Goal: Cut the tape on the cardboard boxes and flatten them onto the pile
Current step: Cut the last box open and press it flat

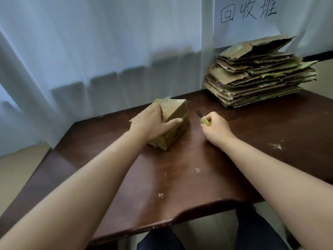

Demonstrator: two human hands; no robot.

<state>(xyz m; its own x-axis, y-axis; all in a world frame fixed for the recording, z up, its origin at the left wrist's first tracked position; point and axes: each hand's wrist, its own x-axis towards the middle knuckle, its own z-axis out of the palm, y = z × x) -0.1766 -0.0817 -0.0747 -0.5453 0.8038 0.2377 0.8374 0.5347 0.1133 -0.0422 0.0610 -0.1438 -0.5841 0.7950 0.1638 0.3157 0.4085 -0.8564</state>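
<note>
A small taped cardboard box [175,112] lies on the dark brown table [180,177], near its far edge. My left hand [153,123] rests flat on top of the box, thumb along its right side, pinning it down. Just right of the box, my right hand [215,128] grips a yellow utility knife [204,120] with its dark blade pointing up and left, a short gap from the box. A tall pile of flattened cardboard [259,74] stands at the table's back right corner.
A white curtain [90,51] hangs right behind the table. A paper sign with handwritten characters [248,13] is fixed above the pile. Small tape and cardboard scraps [274,146] lie scattered on the tabletop. My knees show below the table's front edge.
</note>
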